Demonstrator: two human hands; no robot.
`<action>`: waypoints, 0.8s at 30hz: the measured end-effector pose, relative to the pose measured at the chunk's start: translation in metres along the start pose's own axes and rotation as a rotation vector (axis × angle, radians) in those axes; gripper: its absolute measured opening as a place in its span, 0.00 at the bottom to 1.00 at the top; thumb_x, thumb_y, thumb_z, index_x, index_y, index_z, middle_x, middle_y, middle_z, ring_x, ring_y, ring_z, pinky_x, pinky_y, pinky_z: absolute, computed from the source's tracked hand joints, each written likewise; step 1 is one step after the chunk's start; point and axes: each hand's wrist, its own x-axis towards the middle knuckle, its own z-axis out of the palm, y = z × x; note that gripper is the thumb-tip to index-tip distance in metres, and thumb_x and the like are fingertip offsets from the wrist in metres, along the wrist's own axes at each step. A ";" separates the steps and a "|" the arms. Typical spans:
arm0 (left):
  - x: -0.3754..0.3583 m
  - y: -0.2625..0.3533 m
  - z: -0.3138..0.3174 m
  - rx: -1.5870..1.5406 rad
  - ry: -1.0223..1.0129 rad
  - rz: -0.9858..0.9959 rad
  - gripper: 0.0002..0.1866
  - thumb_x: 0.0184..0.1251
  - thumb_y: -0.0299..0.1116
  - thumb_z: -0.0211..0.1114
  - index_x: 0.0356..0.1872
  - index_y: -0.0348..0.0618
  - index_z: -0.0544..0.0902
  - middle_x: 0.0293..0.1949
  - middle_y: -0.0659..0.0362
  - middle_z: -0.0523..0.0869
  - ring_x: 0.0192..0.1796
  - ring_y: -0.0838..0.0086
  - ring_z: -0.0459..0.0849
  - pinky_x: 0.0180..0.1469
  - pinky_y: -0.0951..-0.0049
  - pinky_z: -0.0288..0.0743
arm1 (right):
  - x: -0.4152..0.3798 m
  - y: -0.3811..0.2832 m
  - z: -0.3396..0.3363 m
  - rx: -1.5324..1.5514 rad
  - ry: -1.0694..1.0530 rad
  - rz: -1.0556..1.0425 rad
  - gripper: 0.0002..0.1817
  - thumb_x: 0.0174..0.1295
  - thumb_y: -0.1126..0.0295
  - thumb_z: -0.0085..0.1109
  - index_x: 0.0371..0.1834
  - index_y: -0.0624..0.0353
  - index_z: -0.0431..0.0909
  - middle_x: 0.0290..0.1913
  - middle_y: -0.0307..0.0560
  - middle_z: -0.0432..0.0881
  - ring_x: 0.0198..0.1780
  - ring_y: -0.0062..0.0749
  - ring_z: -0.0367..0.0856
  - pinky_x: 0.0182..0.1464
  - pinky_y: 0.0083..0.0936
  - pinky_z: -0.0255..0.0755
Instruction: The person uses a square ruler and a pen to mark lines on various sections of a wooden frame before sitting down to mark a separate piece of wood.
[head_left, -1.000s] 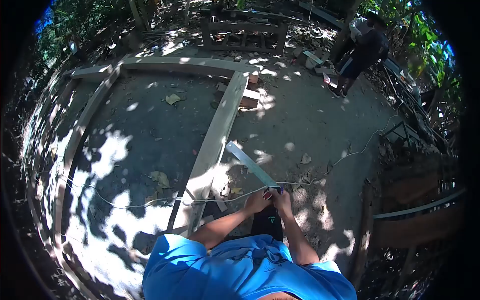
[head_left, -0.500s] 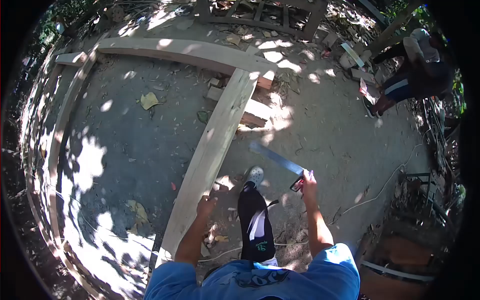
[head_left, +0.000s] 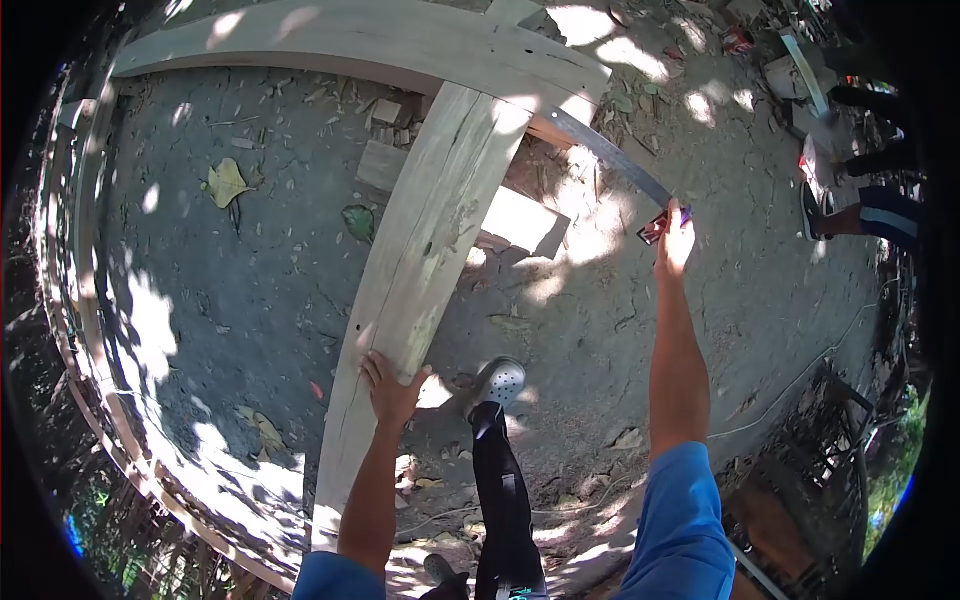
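My right hand (head_left: 676,245), fingers wrapped round its handle, grips a handsaw (head_left: 625,165). The long blade points up and left, and its tip overlaps the joint where two timbers meet. My left hand (head_left: 394,390) rests on top of the long wooden beam (head_left: 425,230), fingers spread across the wood near its lower part. At its far end this beam meets a crosswise beam (head_left: 330,38), which reaches out to the left.
Wooden blocks (head_left: 520,222) sit under and beside the beam near the joint. Another long timber (head_left: 88,230) runs along the left. At the right stands a person, whose leg (head_left: 845,220) shows. A pale cord (head_left: 770,415) crosses the ground at lower right.
My right hand has carried the saw forward and up to the beam joint. The left hand has gone from the beam's edge to lying on its top. My view has moved closer to the joint.
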 end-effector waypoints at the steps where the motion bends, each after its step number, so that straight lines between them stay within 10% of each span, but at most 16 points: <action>1: 0.002 0.001 0.001 0.007 -0.011 -0.006 0.64 0.50 0.68 0.65 0.73 0.31 0.41 0.73 0.35 0.41 0.75 0.42 0.40 0.74 0.51 0.45 | 0.009 0.004 0.002 -0.067 0.018 0.053 0.20 0.64 0.50 0.58 0.31 0.57 0.73 0.20 0.38 0.75 0.18 0.21 0.74 0.22 0.18 0.65; 24: 0.004 0.005 -0.016 -0.024 -0.112 -0.017 0.61 0.52 0.60 0.69 0.73 0.32 0.41 0.73 0.35 0.41 0.76 0.45 0.39 0.74 0.54 0.44 | 0.050 0.028 0.017 -0.195 -0.031 0.051 0.22 0.64 0.47 0.57 0.31 0.57 0.72 0.19 0.34 0.74 0.21 0.15 0.68 0.26 0.16 0.61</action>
